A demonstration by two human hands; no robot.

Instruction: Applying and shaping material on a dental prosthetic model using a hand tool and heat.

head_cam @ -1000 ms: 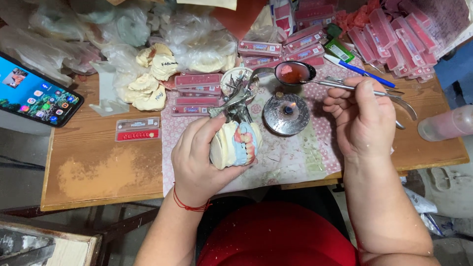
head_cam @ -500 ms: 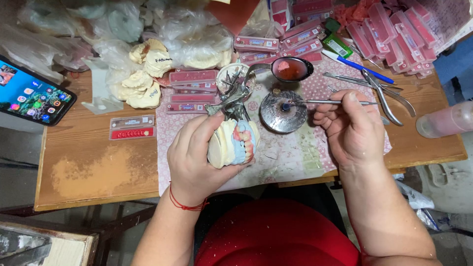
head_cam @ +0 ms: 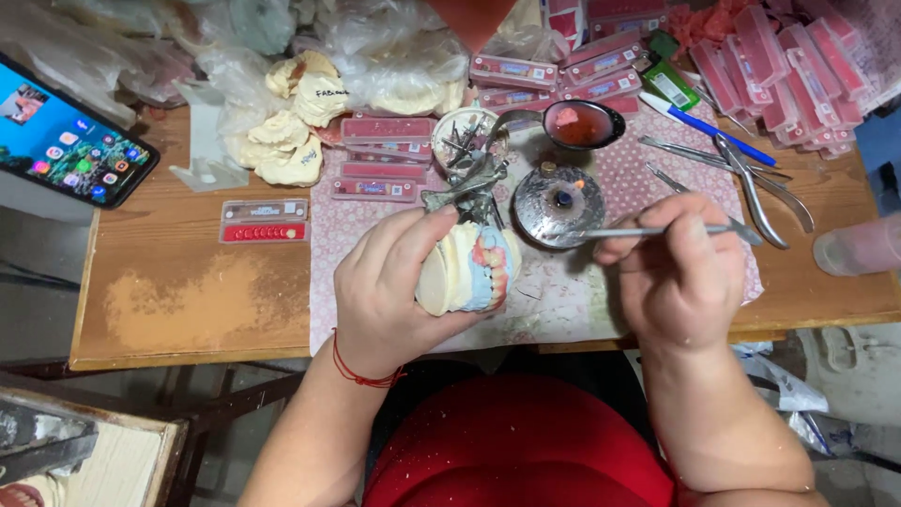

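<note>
— Holding anything in the left hand (head_cam: 399, 282)?

— Yes. Its fingers curl around a pale plaster dental cast (head_cam: 466, 268) with pink wax and teeth on it, mounted on a grey metal articulator (head_cam: 469, 188). It sits above the near edge of the worktop (head_cam: 188, 291), over the patterned cloth (head_cam: 375, 221).

— And the right hand (head_cam: 680, 272)?

— Fingers pinched on a slim metal wax tool (head_cam: 638, 231), its tip reaching left over the small round burner (head_cam: 559, 205), where a little flame shows.

— What lies behind the burner?

— A metal spoon with red wax (head_cam: 577, 125) and a small cup of burs (head_cam: 466, 141), just beside each other. Pink tooth cards (head_cam: 387, 130) lie near them, more toward the far right corner.

— On the right side?

— Pliers (head_cam: 751, 188) and a blue pen (head_cam: 709, 127), close together.

— The left end?

— A smartphone (head_cam: 70, 141) with a lit screen overhangs the far left corner; cream plaster pieces (head_cam: 286, 141) lie nearby, and a small red tooth card (head_cam: 265, 221) sits on bare wood.
</note>
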